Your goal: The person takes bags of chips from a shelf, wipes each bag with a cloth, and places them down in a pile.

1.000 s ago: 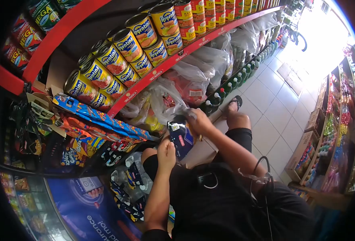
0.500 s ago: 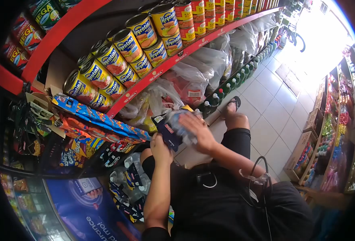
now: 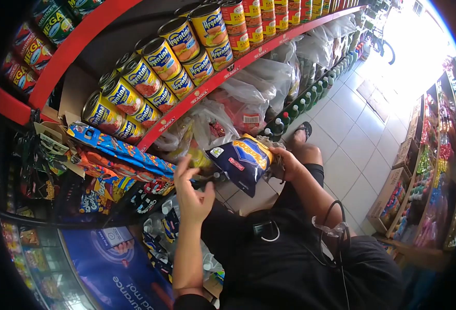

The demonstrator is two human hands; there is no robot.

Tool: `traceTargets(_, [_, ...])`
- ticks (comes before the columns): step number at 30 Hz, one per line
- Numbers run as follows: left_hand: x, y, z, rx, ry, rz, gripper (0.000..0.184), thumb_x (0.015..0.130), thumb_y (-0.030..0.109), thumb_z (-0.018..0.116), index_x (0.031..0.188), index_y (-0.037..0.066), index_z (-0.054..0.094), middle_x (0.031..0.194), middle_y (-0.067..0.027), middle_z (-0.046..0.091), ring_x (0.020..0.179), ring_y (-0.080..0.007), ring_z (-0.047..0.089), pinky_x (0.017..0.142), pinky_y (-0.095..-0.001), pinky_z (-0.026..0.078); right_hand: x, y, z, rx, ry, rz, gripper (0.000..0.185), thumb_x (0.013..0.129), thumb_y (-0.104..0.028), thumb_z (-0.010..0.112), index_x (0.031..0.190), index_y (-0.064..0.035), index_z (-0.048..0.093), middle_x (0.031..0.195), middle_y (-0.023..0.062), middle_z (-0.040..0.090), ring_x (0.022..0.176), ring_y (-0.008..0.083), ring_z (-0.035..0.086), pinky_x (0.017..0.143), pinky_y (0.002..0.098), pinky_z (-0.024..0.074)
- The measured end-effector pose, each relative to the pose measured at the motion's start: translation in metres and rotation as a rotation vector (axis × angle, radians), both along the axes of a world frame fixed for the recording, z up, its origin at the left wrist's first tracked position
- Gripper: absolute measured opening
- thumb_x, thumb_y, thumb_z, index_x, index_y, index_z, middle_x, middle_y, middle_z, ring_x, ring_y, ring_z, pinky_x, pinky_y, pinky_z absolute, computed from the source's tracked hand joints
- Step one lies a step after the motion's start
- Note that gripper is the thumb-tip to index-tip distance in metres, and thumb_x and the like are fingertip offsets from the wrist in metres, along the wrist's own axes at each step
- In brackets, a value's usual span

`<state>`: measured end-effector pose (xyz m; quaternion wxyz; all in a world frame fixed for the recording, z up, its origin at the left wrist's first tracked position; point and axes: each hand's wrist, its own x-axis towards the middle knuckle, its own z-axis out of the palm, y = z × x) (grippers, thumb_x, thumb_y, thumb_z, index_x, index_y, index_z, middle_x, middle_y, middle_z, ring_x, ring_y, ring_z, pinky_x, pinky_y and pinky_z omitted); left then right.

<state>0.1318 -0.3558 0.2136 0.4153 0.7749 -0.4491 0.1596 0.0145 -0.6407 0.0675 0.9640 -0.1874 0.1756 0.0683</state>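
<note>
A dark blue snack bag [image 3: 243,164] with a yellow and orange label hangs tilted in front of me, above my lap. My right hand [image 3: 289,164] grips its right edge, thumb on the front. Beneath that hand bunches a crumpled greyish cloth [image 3: 276,169], partly hidden by the bag and fingers. My left hand [image 3: 190,195] is off the bag, just left of it, fingers apart and holding nothing. Close beyond its fingertips hang blue and orange snack packs [image 3: 130,155].
Stacked yellow cans [image 3: 161,59] line the red-edged shelf [image 3: 202,93]. Below sit tied plastic bags [image 3: 253,98] and green bottles [image 3: 302,101]. More snack bags and clear plastic [image 3: 161,232] lie by my left leg. A candy rack [image 3: 424,175] stands right, across the tiled floor [image 3: 341,155].
My left hand has let go of the bag and opened. My right hand has moved from across the bag's front to its right edge, and the label now shows.
</note>
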Motion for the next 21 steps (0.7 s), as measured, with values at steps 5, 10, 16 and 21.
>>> traceTargets(5, [0.0,-0.022,0.051,0.558,-0.198,-0.267,0.091,0.064,0.007,0.079,0.148,0.013,0.042,0.154,-0.0228,0.037,0.145,-0.0426,0.032,0.117,-0.0583,0.027,0.002,0.0,0.003,-0.125,0.211,0.101,0.039,0.095,-0.027,0.059,0.12,0.0034,0.06,0.101,0.0153,0.072,0.082,0.0238,0.072,0.073,0.0365,0.0627])
traceTargets(10, [0.012,-0.033,0.015,0.678,-0.158,-0.404,0.068,0.079,0.003,0.061,0.145,0.016,0.051,0.146,-0.0177,0.051,0.133,-0.0347,0.052,0.109,-0.0455,0.044,0.011,-0.014,-0.046,-0.556,0.095,-0.033,0.037,0.098,-0.023,0.055,0.123,0.0037,0.059,0.106,0.0139,0.071,0.095,0.0253,0.07,0.087,0.0362,0.0571])
traceTargets(16, [0.01,-0.044,-0.03,0.448,0.304,-0.178,0.047,0.101,0.016,0.051,0.146,0.007,0.046,0.132,-0.024,0.059,0.12,-0.0439,0.056,0.097,-0.0476,0.048,0.014,0.036,0.049,-1.522,-0.119,-0.319,0.042,0.093,-0.009,0.051,0.135,-0.0006,0.054,0.132,0.0198,0.057,0.126,0.0362,0.051,0.11,0.0432,0.0367])
traceTargets(21, [-0.005,-0.05,-0.064,0.234,0.623,0.007,0.04,0.106,0.029,0.043,0.122,-0.004,0.06,0.108,-0.0271,0.067,0.102,-0.0428,0.063,0.088,-0.0468,0.047,0.025,0.066,0.049,-1.738,-0.351,-0.324,0.063,0.08,-0.012,0.064,0.141,-0.0094,0.051,0.14,0.018,0.055,0.135,0.0356,0.047,0.116,0.058,0.0264])
